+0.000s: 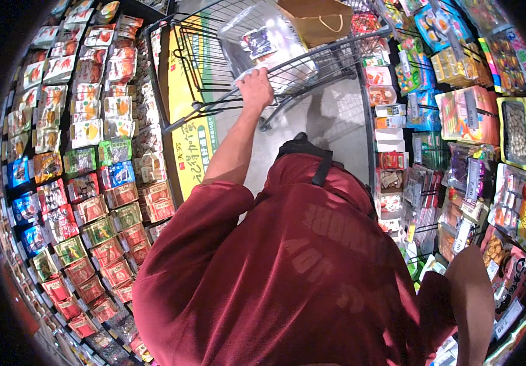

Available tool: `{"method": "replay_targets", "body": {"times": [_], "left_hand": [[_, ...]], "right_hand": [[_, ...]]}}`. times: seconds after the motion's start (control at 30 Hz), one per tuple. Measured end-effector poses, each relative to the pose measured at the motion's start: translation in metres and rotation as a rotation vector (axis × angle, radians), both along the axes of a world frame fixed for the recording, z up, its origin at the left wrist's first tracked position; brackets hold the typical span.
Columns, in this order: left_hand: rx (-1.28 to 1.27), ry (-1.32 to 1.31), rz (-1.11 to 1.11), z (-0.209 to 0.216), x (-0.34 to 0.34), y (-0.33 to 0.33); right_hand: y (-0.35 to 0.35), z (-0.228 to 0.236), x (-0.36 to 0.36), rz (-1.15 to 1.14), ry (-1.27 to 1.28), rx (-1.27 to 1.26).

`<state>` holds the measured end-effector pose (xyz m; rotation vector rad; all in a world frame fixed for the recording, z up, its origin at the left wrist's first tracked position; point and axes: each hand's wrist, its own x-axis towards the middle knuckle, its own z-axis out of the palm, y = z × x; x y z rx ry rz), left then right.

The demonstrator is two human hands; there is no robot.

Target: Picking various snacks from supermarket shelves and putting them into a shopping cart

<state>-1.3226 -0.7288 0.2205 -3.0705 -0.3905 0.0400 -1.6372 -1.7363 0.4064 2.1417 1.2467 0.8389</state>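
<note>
My left hand (256, 89) is closed around the near rim of a black wire shopping cart (193, 58). Inside the cart lies a large clear plastic package (287, 43) with a dark patch, close to my fingers. A brown paper bag (318, 23) with a light handle stands farther right in the cart. Of my right arm (471, 293), only a bent bare part shows at the lower right, beside the shelf of hanging packs. My right hand itself is out of the picture.
Shelves of small red and white snack packs (92, 207) line the left side. Hanging snack bags (467, 116) and price tags crowd the right. A yellow-green printed strip (193, 152) runs along the left shelf's foot, beside the grey floor (330, 110).
</note>
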Motion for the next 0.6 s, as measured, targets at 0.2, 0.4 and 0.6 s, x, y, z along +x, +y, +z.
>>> {"method": "replay_targets", "body": {"times": [0.2,0.4,0.6], "left_hand": [[-0.261,0.155,-0.094,-0.025,-0.027,0.013],[-0.483,0.234,-0.34,-0.004,-0.01,0.017],[-0.738,0.244,-0.171,-0.04,0.047,0.077]], "right_hand": [[-0.191,0.086,-0.062,0.074,0.292,0.026],[-0.155,0.063,-0.156,0.084,0.521,0.214],[-0.108,0.094,-0.181,0.176,0.726,0.343]]}}
